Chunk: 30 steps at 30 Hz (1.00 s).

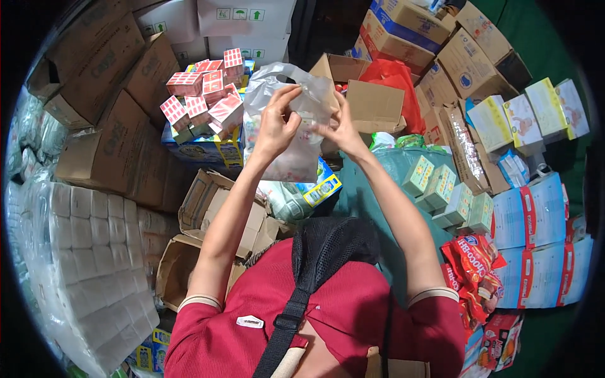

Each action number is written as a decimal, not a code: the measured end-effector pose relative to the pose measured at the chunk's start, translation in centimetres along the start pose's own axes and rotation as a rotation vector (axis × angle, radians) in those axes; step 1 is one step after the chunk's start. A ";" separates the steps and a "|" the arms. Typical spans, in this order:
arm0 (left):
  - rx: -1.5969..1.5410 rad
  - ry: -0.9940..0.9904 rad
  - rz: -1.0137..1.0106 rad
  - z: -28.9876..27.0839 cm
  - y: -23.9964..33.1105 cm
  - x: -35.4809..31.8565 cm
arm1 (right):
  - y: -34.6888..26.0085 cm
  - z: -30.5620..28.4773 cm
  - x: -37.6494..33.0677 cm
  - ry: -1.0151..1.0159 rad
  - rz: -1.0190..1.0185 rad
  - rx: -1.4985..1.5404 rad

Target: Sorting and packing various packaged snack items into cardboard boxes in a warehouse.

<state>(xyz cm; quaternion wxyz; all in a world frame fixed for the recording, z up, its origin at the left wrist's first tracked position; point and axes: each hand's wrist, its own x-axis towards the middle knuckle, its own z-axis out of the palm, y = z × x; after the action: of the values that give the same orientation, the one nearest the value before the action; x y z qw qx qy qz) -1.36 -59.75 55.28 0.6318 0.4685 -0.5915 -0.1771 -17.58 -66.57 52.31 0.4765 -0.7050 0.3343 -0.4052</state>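
A whitish translucent plastic bag [290,157] hangs upright in front of me, its handle loop standing up at the top. Something pale with reddish patches shows through its lower part, too blurred to name. My left hand [277,123] is closed on the bag's upper left part, fingers bent over the plastic. On the other side, my right hand [345,129] grips the bag's right edge, its thumb pointing inward across the plastic. Just left of the bag, several red-and-white small boxes [211,88] lie piled on a blue-and-yellow package [205,151].
Brown cartons [104,138] stack at the left, above wrapped white paper rolls or tissue packs [94,246]. Open cartons [217,201] lie near my left arm. At right are green-and-white boxes [441,189], red snack packs [472,264], blue-and-white packs [529,239] and a red bag [403,88].
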 end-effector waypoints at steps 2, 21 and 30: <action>-0.045 -0.009 -0.022 -0.5 0.0 0.4 | -0.8 -0.3 -0.5 -0.125 -0.213 -0.382; -0.275 0.381 -0.439 -5.4 -5.3 -5.6 | 0.9 -1.2 -0.2 0.048 0.294 0.746; -1.364 0.333 -0.883 -4.4 -11.3 -12.3 | -2.0 1.8 -1.1 -0.164 0.314 0.675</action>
<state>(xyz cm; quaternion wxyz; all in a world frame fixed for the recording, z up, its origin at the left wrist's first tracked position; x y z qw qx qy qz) 3.44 -54.09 39.70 0.7289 0.1918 -0.0149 -0.6570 -16.35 -64.25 53.49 0.7635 -0.4784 0.2467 -0.3568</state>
